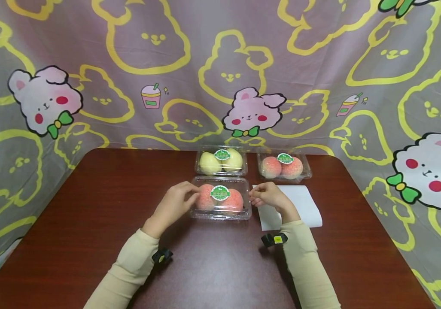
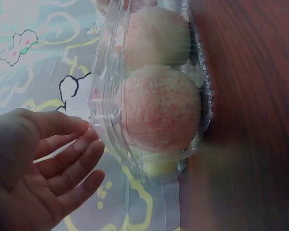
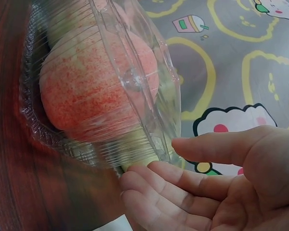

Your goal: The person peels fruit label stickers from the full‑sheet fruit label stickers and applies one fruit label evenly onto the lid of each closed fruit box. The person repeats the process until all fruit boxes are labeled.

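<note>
A clear plastic clamshell box (image 1: pixel 220 214) with two pink-red peaches (image 1: pixel 232 200) inside stands on the table between the hands, a green and white label (image 1: pixel 220 193) on its lid. At its left side is my left hand (image 1: pixel 175 201), thumb and forefinger tips close together at the lid's edge, the other fingers loosely bent. On the opposite side my right hand (image 1: pixel 270 197) has its fingertips beside the box's rim. The right wrist view shows that hand's thumb (image 3: pixel 197 147) apart from its relaxed fingers (image 3: pixel 168 192), near the lid's corner.
Behind the box stands another clear box of yellow-green fruit (image 1: pixel 232 161). To its right is a further box of peaches (image 1: pixel 291 166). A white sheet (image 1: pixel 309 206) lies partly under the right hand. A patterned curtain (image 1: pixel 189 86) borders the brown table (image 1: pixel 100 206).
</note>
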`<state>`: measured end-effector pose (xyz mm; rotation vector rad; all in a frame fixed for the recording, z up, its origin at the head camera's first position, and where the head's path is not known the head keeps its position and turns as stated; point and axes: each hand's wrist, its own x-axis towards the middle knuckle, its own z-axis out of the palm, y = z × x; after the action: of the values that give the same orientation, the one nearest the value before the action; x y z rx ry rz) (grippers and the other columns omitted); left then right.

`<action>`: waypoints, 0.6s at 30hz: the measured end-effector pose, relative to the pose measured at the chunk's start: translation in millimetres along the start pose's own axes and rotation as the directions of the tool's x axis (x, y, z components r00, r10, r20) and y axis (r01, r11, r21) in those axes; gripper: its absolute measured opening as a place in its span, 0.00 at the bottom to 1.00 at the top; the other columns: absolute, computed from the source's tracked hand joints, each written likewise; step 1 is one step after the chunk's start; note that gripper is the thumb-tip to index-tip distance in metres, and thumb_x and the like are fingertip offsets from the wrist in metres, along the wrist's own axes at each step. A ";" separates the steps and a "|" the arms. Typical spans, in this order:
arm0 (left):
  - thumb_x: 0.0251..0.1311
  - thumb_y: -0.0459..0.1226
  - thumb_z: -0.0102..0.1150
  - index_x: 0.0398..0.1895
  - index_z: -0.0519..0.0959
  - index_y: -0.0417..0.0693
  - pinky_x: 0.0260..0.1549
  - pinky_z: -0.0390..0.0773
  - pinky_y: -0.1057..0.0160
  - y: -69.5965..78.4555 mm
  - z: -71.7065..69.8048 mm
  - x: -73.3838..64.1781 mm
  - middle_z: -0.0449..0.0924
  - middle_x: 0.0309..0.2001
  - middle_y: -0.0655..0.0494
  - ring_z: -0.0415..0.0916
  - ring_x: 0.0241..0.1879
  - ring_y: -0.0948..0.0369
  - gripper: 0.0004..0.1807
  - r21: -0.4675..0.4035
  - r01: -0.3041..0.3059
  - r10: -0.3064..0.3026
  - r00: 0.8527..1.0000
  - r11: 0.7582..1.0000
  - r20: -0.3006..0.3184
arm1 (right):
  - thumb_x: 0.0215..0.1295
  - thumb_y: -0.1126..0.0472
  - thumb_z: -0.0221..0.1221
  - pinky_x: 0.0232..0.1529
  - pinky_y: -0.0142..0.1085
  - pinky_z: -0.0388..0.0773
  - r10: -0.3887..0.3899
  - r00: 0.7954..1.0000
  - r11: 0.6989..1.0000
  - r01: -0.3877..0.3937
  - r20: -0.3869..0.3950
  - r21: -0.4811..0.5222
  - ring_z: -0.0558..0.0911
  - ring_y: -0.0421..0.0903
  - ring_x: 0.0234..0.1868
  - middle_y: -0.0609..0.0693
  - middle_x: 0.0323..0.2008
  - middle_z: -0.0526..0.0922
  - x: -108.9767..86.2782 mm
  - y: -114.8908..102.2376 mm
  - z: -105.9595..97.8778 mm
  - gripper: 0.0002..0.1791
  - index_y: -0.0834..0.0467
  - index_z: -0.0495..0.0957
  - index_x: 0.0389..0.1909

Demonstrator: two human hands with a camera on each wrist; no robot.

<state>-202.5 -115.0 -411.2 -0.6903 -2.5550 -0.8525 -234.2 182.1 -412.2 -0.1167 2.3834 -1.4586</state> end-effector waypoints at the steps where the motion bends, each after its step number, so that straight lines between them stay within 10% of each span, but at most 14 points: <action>1: 0.56 0.32 0.65 0.36 0.85 0.42 0.39 0.80 0.55 -1.0 -1.3 0.3 0.85 0.34 0.50 0.82 0.36 0.55 0.05 -0.024 0.029 -0.029 1.000 0.999 0.003 | 0.69 0.68 0.51 0.35 0.38 0.86 0.001 1.000 1.000 -0.001 0.004 -0.003 0.83 0.38 0.25 0.62 0.30 0.87 -0.3 -0.2 -0.1 0.15 0.79 0.76 0.44; 9: 0.55 0.31 0.64 0.33 0.84 0.40 0.32 0.78 0.59 -14.5 -7.1 1.2 0.87 0.33 0.46 0.80 0.30 0.55 0.04 -0.088 0.238 -0.241 0.970 0.967 -0.015 | 0.68 0.68 0.52 0.37 0.40 0.86 0.002 0.999 1.000 -0.002 0.037 -0.020 0.84 0.39 0.26 0.60 0.30 0.87 -1.6 -0.6 -1.0 0.15 0.79 0.76 0.45; 18: 0.57 0.32 0.63 0.35 0.83 0.37 0.37 0.82 0.53 -26.1 -9.0 2.0 0.87 0.34 0.42 0.84 0.33 0.50 0.06 -0.122 0.334 -0.331 0.943 0.935 0.039 | 0.67 0.68 0.53 0.37 0.42 0.86 0.005 0.998 1.000 -0.003 0.066 -0.024 0.84 0.40 0.25 0.58 0.26 0.87 -2.7 -0.1 -1.3 0.15 0.79 0.76 0.45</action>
<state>-216.9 -138.2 -415.4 -0.2994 -2.6949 -1.1280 -232.2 183.8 -410.9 -0.1634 2.3478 -1.4029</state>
